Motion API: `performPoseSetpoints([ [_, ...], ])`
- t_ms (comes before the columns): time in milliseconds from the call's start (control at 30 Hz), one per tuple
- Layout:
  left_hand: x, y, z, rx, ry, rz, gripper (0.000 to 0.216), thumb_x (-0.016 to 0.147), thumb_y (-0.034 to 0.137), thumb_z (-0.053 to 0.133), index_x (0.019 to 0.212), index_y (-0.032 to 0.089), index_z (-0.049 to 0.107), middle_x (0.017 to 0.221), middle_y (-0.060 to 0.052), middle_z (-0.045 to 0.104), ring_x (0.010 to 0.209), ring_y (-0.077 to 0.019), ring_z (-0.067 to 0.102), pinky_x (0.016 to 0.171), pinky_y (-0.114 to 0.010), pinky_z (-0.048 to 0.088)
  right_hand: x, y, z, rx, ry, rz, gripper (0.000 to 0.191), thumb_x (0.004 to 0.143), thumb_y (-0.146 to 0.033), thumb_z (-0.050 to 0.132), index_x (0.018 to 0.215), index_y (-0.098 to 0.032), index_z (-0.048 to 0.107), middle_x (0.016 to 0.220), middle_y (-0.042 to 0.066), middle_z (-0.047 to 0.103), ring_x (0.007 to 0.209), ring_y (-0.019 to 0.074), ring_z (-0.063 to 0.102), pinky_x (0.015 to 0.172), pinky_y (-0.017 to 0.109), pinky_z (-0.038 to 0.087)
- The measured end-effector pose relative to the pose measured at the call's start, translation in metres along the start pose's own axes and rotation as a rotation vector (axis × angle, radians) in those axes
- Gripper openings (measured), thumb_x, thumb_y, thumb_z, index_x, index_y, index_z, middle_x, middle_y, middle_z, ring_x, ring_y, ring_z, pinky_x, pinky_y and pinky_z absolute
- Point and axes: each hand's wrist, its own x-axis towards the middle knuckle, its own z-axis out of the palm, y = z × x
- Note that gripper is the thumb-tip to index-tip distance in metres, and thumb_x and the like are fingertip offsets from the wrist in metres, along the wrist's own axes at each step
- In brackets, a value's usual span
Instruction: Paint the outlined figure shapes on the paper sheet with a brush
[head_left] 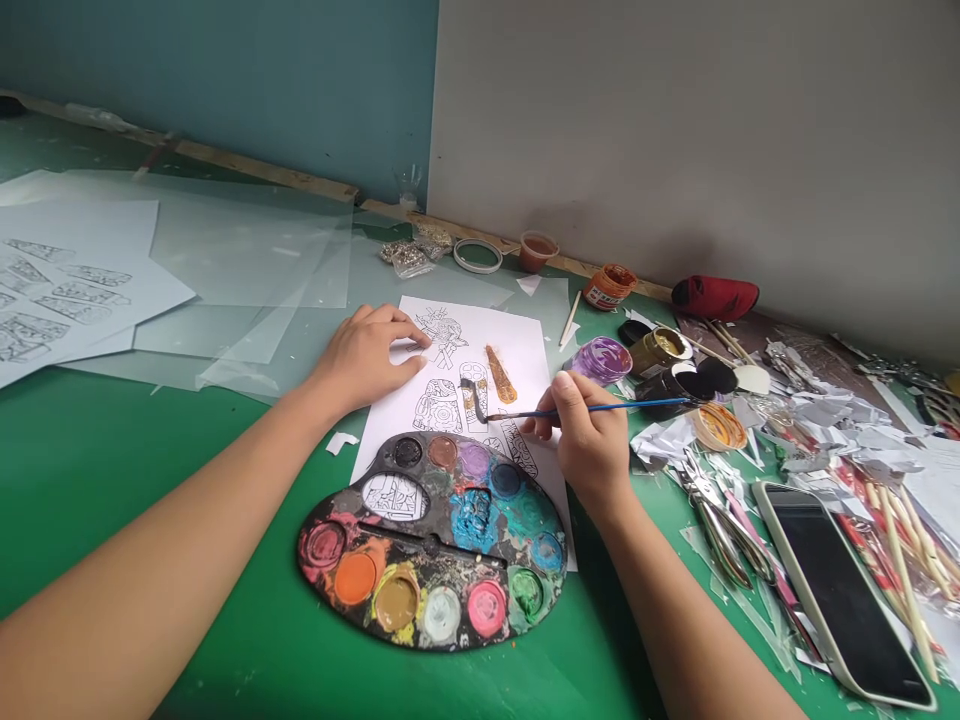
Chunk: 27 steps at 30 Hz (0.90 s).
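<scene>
My right hand (pixel 589 435) grips a blue-handled paintbrush (pixel 615 406), its tip at a partly painted shape on a white sheet (pixel 517 325) of printed line drawings. That shape (pixel 474 397) bears a dark stroke and brownish-gold patches. Beside it, a tapered figure (pixel 500 375) is coloured golden brown. With fingers apart, my left hand (pixel 371 355) rests on the sheet's upper left edge. A black paint palette (pixel 431 545) with several coloured wells lies over the sheet's lower part, hiding some drawings.
Right of the sheet stand open jars of purple (pixel 602 360), gold (pixel 660 348) and orange-brown paint (pixel 610 287). Pliers (pixel 716 520), a phone (pixel 844 590) and paper scraps crowd the right side. More printed sheets (pixel 75 270) and clear plastic sheets (pixel 247 245) lie at left.
</scene>
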Motion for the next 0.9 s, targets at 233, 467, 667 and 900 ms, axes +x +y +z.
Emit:
performPoseSetpoints([
  [233,0.0000,-0.0011,0.0007,-0.004,0.008,0.013,0.031,0.081,0.038,0.059,0.103,0.027,0.077,0.116,-0.006,0.066,0.115,-0.0319,0.056,0.104,-0.049,0.043,-0.0003,-0.0001,0.0025,0.016,-0.012,0.010,0.048,0.089,-0.059,0.057,0.058,-0.023,0.052,0.044,-0.004,0.051,0.041,0.0125,0.055,0.046,0.026,0.047],
  [467,-0.0001,-0.0010,0.0006,-0.001,0.002,0.011,0.030,0.081,0.038,0.059,0.104,0.026,0.076,0.117,-0.006,0.066,0.114,-0.0309,0.056,0.104,-0.048,0.044,-0.0007,-0.0007,-0.0002,-0.028,-0.011,-0.006,0.047,0.091,-0.056,0.054,0.058,-0.023,0.052,0.045,-0.003,0.052,0.042,0.0121,0.055,0.046,0.026,0.046],
  [667,-0.0005,-0.0010,0.0005,-0.004,0.001,0.007,0.029,0.082,0.037,0.060,0.104,0.027,0.076,0.117,-0.005,0.065,0.116,-0.0309,0.055,0.104,-0.048,0.044,-0.0010,0.0005,-0.0010,-0.060,-0.015,-0.020,0.047,0.092,-0.055,0.052,0.058,-0.023,0.052,0.045,-0.003,0.053,0.042,0.0126,0.055,0.046,0.026,0.045],
  [900,-0.0004,0.0004,0.0004,-0.001,-0.003,-0.007,0.029,0.082,0.037,0.060,0.104,0.027,0.076,0.117,-0.005,0.065,0.117,-0.0315,0.054,0.104,-0.049,0.043,-0.0015,-0.0013,-0.0009,-0.074,-0.007,-0.038,0.048,0.092,-0.055,0.052,0.057,-0.023,0.051,0.044,-0.003,0.052,0.041,0.0120,0.054,0.046,0.025,0.044],
])
